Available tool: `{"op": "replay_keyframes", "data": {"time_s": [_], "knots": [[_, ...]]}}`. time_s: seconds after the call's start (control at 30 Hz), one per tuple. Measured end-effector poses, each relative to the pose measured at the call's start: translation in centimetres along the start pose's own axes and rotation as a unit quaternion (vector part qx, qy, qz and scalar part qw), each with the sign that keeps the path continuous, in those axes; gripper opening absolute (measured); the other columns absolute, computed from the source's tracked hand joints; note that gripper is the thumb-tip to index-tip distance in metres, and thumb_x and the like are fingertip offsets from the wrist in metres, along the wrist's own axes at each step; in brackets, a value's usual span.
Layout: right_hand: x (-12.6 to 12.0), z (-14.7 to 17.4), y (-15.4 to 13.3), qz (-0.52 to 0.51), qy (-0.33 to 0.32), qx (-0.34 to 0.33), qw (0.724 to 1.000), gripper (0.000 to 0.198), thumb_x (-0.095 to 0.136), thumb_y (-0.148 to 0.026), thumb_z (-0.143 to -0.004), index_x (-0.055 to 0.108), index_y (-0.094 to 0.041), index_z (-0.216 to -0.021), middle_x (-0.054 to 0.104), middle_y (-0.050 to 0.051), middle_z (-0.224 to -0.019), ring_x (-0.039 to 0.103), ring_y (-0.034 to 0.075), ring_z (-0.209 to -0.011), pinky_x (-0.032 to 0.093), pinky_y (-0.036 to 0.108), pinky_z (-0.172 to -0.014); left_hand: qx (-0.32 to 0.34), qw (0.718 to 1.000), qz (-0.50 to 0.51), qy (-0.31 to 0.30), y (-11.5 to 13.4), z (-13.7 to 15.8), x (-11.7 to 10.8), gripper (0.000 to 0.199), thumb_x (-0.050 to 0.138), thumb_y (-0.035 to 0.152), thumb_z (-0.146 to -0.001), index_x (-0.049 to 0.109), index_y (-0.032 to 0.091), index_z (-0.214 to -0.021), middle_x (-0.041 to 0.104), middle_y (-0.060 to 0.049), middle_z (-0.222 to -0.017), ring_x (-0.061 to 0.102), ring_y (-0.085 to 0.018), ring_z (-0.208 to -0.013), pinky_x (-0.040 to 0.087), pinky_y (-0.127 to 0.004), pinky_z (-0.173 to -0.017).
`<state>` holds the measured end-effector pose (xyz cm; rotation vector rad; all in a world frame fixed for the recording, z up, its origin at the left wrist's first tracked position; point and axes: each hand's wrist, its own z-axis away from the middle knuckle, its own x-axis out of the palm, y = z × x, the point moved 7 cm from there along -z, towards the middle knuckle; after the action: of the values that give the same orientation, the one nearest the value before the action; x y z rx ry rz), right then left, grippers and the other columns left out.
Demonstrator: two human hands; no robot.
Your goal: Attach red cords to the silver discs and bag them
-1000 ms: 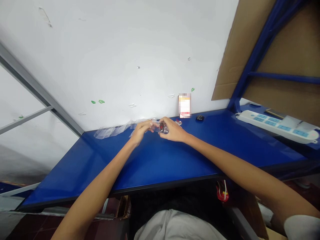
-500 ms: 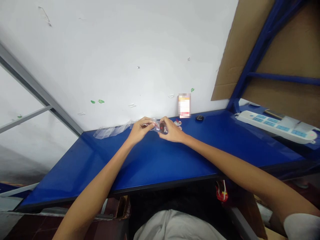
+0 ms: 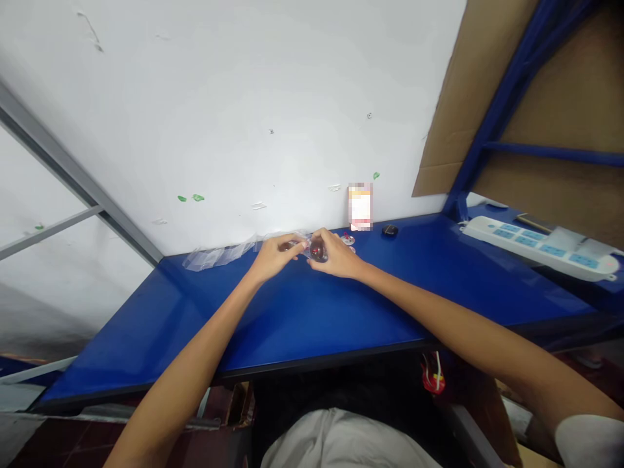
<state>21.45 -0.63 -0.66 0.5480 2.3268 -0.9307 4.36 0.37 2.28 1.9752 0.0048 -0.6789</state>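
My left hand (image 3: 275, 257) and my right hand (image 3: 333, 255) are close together over the back of the blue table (image 3: 312, 318). Between them is a dark, shiny, round piece (image 3: 317, 249) with a red spot, in or beside clear plastic. The fingers of my right hand curl around it. A second dark piece (image 3: 286, 246) shows partly behind my left thumb; I cannot tell whether the two are joined. My left thumb and fingertips pinch at the clear plastic. Clear plastic bags (image 3: 219, 255) lie to the left, along the wall.
White discs with red marks (image 3: 348, 240) lie just beyond my right hand. A blurred card (image 3: 361, 207) leans on the wall, with a small black object (image 3: 390, 230) to its right. At the far right are a white power strip (image 3: 541, 248) and a blue frame (image 3: 492, 117).
My left fingers have shifted on the plastic, with the thumb now nearer the right hand. More of the dark round piece shows, and the dark piece by the left hand is clearer.
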Motion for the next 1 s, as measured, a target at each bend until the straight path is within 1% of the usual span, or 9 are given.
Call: {"op": "replay_keyframes", "data": {"time_s": [0.07,0.17,0.33,0.47,0.6,0.67,0.77,0.9,1.0], "knots": [[-0.4,0.0,-0.3,0.002,0.021,-0.011,1.0,0.052,0.078,-0.035,-0.083,0.046,-0.026,-0.123,0.068,0.011,-0.124,0.065,0.033,-0.111,0.05,0.045,-0.094,-0.014,1.0,0.011,-0.014,-0.3,0.1,0.5,0.037,0.078,0.052,-0.092,0.084,0.02,-0.108,0.082,-0.008,-0.107,0.076,-0.023,-0.09,0.063,-0.036,-0.085],[-0.5,0.1,-0.6,0.014,0.023,-0.023,0.999,0.054,0.077,-0.035,-0.083,0.046,-0.025,-0.127,0.067,0.012,-0.124,0.065,0.033,-0.112,0.051,0.045,-0.094,-0.013,1.0,0.023,-0.008,-0.4,0.2,0.9,0.035,0.082,0.048,-0.088,0.084,0.019,-0.108,0.082,-0.008,-0.106,0.077,-0.024,-0.09,0.062,-0.038,-0.088],[-0.3,0.2,-1.1,0.008,0.007,-0.037,0.999,0.051,0.073,-0.028,-0.084,0.047,-0.025,-0.128,0.064,0.011,-0.121,0.065,0.03,-0.107,0.053,0.045,-0.095,0.011,0.999,-0.018,-0.031,-0.6,0.2,1.6,0.03,0.078,0.046,-0.092,0.086,0.02,-0.103,0.084,-0.007,-0.104,0.077,-0.025,-0.094,0.062,-0.04,-0.092],[-0.3,0.1,-1.1,0.0,0.011,-0.037,0.999,0.056,0.077,-0.031,-0.084,0.047,-0.026,-0.131,0.063,0.013,-0.126,0.063,0.034,-0.115,0.051,0.049,-0.1,0.018,1.0,-0.006,0.017,-1.0,0.0,0.9,0.039,0.074,0.055,-0.095,0.086,0.019,-0.104,0.083,-0.007,-0.1,0.076,-0.024,-0.083,0.064,-0.039,-0.082],[0.2,0.0,-0.2,-0.017,0.005,-0.017,1.0,0.064,0.081,-0.034,-0.082,0.045,-0.025,-0.134,0.062,0.014,-0.131,0.062,0.035,-0.121,0.051,0.049,-0.101,0.027,0.997,0.008,0.066,-0.7,-0.1,0.3,0.043,0.074,0.059,-0.094,0.085,0.018,-0.104,0.082,-0.008,-0.105,0.076,-0.025,-0.093,0.064,-0.039,-0.086],[0.4,-0.1,0.3,-0.024,0.008,-0.008,1.0,0.062,0.078,-0.033,-0.082,0.045,-0.025,-0.134,0.063,0.014,-0.13,0.063,0.035,-0.119,0.051,0.047,-0.098,0.026,0.995,0.016,0.092,-0.4,0.1,0.0,0.044,0.074,0.059,-0.094,0.084,0.018,-0.103,0.081,-0.008,-0.104,0.074,-0.024,-0.092,0.064,-0.038,-0.085],[0.4,-0.1,0.6,-0.015,0.012,0.002,1.0,0.057,0.075,-0.029,-0.081,0.046,-0.024,-0.13,0.067,0.012,-0.122,0.065,0.033,-0.109,0.051,0.045,-0.092,0.03,0.994,0.021,0.1,0.1,0.2,-0.1,0.042,0.074,0.058,-0.094,0.082,0.018,-0.101,0.079,-0.008,-0.105,0.072,-0.021,-0.087,0.064,-0.034,-0.079],[0.0,-0.2,0.8,-0.02,-0.021,0.012,1.0,0.055,0.071,-0.024,-0.077,0.047,-0.025,-0.126,0.068,0.008,-0.115,0.066,0.028,-0.097,0.049,0.04,-0.085,0.044,0.996,-0.007,0.076,0.1,0.2,-0.1,0.039,0.073,0.056,-0.095,0.082,0.019,-0.101,0.072,-0.009,-0.114,0.069,-0.02,-0.091,0.062,-0.032,-0.078],[-1.2,-0.7,1.7,-0.043,-0.027,0.034,0.998,0.055,0.07,-0.022,-0.075,0.047,-0.026,-0.125,0.067,0.004,-0.106,0.064,0.025,-0.089,0.048,0.037,-0.079,0.049,0.997,0.024,0.061,-0.7,0.0,-0.1,0.043,0.06,0.057,-0.102,0.08,0.019,-0.107,0.07,-0.011,-0.118,0.068,-0.022,-0.098,0.061,-0.032,-0.079]]}}
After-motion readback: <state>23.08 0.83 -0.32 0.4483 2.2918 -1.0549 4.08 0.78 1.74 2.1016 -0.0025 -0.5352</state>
